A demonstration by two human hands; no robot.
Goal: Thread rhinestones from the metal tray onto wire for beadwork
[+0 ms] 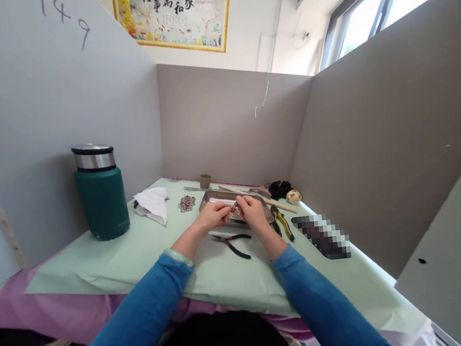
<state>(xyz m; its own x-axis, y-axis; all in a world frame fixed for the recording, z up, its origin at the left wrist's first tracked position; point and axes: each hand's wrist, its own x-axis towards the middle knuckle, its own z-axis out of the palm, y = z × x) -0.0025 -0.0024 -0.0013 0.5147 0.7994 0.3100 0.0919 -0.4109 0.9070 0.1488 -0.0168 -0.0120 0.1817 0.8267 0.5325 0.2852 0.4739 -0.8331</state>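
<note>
My left hand [212,216] and my right hand [253,212] are close together over a metal tray [212,195], both with their fingertips pinched. Between them is something small and reddish, too tiny to make out. Small beads or bits [234,215] lie in the tray below, partly hidden by my hands. Nearer to me, black-handled pliers [240,249] lie with their jaws apart on the pale green cloth. Just right of the tray are yellow-and-black pliers [285,226]. A red-and-silver beaded ornament [187,203] rests to the left of the tray.
A green flask [103,201] stands at the left beside a crumpled white tissue [152,203]. Behind the tray are a small brown cup [205,181] and a wooden stick [288,206]. A blurred-out phone [321,238] lies at the right. Grey partitions [224,118] enclose the table.
</note>
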